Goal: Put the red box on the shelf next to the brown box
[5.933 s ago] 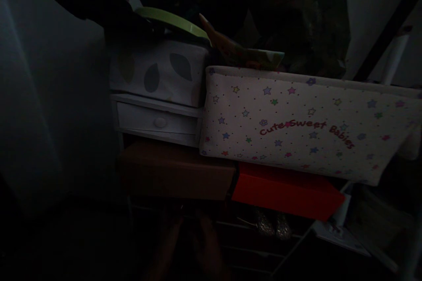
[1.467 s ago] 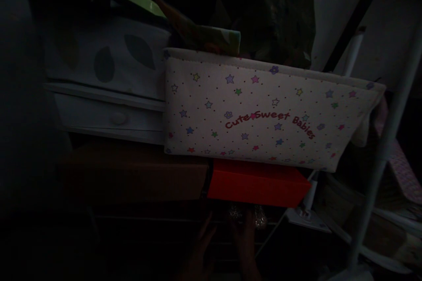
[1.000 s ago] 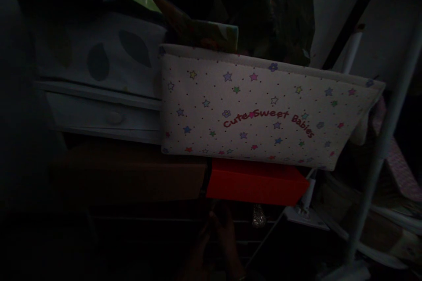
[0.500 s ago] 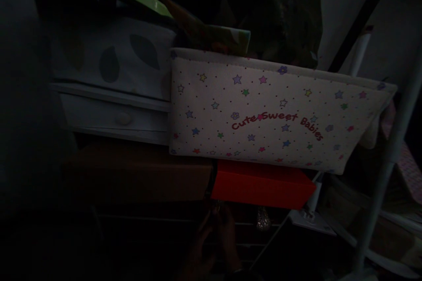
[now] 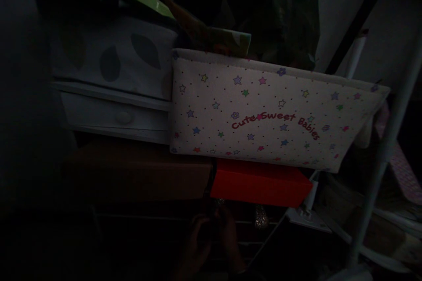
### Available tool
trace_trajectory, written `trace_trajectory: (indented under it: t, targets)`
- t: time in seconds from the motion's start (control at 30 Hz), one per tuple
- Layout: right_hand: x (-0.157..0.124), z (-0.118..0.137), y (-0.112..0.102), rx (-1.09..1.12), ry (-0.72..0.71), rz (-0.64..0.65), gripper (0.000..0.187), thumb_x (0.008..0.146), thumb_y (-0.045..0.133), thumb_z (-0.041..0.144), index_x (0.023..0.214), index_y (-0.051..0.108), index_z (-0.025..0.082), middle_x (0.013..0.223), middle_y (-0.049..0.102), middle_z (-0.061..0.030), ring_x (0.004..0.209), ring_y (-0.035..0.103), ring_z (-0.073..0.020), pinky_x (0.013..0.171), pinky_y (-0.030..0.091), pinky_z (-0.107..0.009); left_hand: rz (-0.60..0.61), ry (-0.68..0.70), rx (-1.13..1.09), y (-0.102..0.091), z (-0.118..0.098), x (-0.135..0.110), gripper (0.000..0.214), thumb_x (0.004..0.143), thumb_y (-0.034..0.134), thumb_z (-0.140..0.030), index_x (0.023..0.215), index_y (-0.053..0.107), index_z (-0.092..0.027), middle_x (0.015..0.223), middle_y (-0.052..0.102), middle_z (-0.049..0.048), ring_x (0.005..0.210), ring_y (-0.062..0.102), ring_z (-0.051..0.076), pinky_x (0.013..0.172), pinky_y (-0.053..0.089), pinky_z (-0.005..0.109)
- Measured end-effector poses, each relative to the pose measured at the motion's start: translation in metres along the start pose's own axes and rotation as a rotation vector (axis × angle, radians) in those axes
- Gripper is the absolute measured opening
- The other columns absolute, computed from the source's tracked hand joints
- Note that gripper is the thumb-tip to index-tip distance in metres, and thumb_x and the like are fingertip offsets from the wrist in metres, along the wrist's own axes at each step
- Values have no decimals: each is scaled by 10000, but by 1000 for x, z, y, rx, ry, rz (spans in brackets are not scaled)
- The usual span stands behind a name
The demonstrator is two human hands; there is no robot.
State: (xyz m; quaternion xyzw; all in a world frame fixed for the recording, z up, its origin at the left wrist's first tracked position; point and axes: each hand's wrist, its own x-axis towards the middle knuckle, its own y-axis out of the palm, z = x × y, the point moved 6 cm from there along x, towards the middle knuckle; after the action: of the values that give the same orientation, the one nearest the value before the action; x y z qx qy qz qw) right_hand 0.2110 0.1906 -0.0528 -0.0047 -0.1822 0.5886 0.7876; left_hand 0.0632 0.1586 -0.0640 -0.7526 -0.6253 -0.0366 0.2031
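It is very dark. My left hand (image 5: pixel 197 242) and my right hand (image 5: pixel 228 236) are low in the middle, close together, just below the red box (image 5: pixel 260 183). Their fingers curl inward around a small dark thing with a glint of glitter at its top (image 5: pixel 217 203), which looks like a glittery shoe. A second glittery shoe (image 5: pixel 260 220) stands on the wire shelf to the right of my hands.
A white star-printed fabric bin (image 5: pixel 263 114) reading "Cute Sweet Babies" sits on the red box. Left of it are a leaf-patterned box (image 5: pixel 112 55), a white drawer (image 5: pixel 115 116) and a brown box (image 5: pixel 138 175). White rack poles (image 5: pixel 384 162) stand at the right.
My hands have come up from the bottom edge to the shelf under the red box and closed together. One of the two glittery shoes is gone from its place there.
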Motion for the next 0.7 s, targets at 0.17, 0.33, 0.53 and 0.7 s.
trace_trajectory:
  t: [0.17, 0.33, 0.53, 0.7]
  targets:
    - [-1, 4, 1, -45, -49, -2, 189, 783, 524, 307, 774, 677, 197, 762, 717, -48, 716, 650, -203, 690, 518, -323, 7, -2, 5, 2, 1, -4, 489, 725, 530, -132, 1204, 554, -229, 1390, 474, 127, 1318, 436, 281, 1117, 346, 514]
    - [-3, 9, -10, -122, -87, -78, 238, 795, 537, 306, 934, 706, 210, 968, 731, -88, 889, 664, -232, 827, 516, -375, 22, 23, 53, 3, -3, -8, 504, 720, 524, -100, 1210, 556, -217, 1412, 448, 135, 1327, 426, 286, 1117, 345, 528]
    - [-13, 12, -94, -251, -93, -503, 422, 817, 489, 492, 1028, 611, 147, 1067, 613, -170, 1052, 543, -306, 969, 421, -509, 52, -51, 105, 1, -3, -7, 532, 711, 511, -89, 1226, 554, -213, 1378, 467, 122, 1300, 447, 270, 1123, 339, 502]
    - [-10, -14, -165, -460, -1, -721, 642, 721, 553, 503, 1162, 530, 38, 1059, 585, -250, 1051, 517, -389, 941, 394, -594, 55, -32, 165, 4, -4, -7, 463, 750, 515, -131, 1201, 564, -218, 1329, 492, 118, 1260, 464, 275, 1094, 359, 509]
